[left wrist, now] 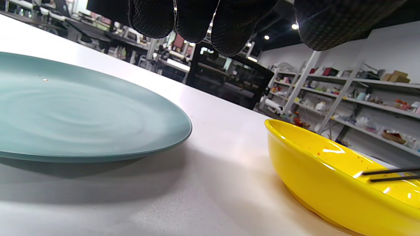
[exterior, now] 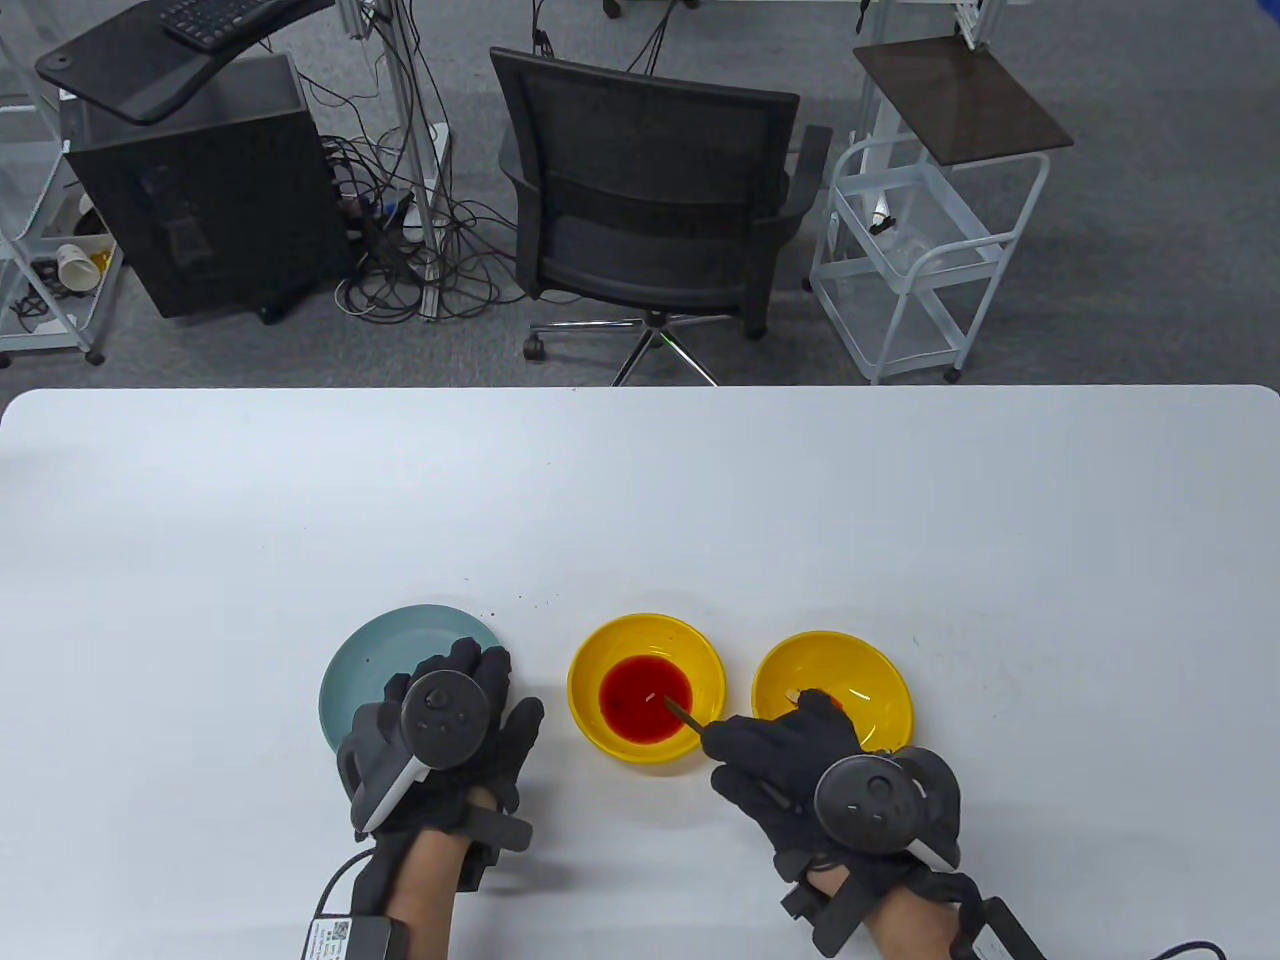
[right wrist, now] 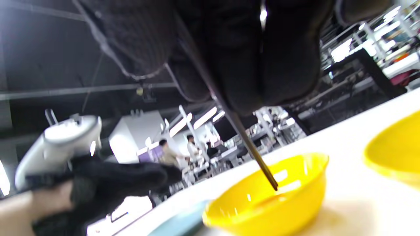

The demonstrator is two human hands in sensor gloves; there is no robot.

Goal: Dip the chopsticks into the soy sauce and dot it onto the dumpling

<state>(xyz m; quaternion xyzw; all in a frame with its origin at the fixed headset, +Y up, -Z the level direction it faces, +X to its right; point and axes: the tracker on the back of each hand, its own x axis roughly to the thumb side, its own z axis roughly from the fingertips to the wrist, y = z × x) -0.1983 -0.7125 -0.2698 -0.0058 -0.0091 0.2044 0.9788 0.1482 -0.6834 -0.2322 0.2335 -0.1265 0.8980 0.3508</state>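
Chopsticks [exterior: 688, 712] sit pinched in the right hand [exterior: 800, 770], whose gloved fingers close round the shafts; the dark tips reach out to the left over the red soy sauce [exterior: 645, 700] in the middle yellow bowl [exterior: 600, 655]. From the right wrist view the tips hang just inside the bowl's rim, seemingly a little above the liquid, though contact cannot be settled. The dipping step looks to be in hand. Next comes a short carry to the right, to the second yellow bowl [exterior: 860, 660], where a pale piece with an orange bit, probably the dumpling [exterior: 812, 697], lies partly hidden behind the right hand's fingers. That move calls for lifting the tips clear of both raised rims, which stand near each other, then lowering gently.

Farther left, the left hand [exterior: 445, 735] rests flat on the near edge of the teal plate [exterior: 385, 650], fingers spread and gripping nothing. Beyond the dishes the white table [exterior: 900, 500] offers wide room, while the near edge lies close behind both wrists.
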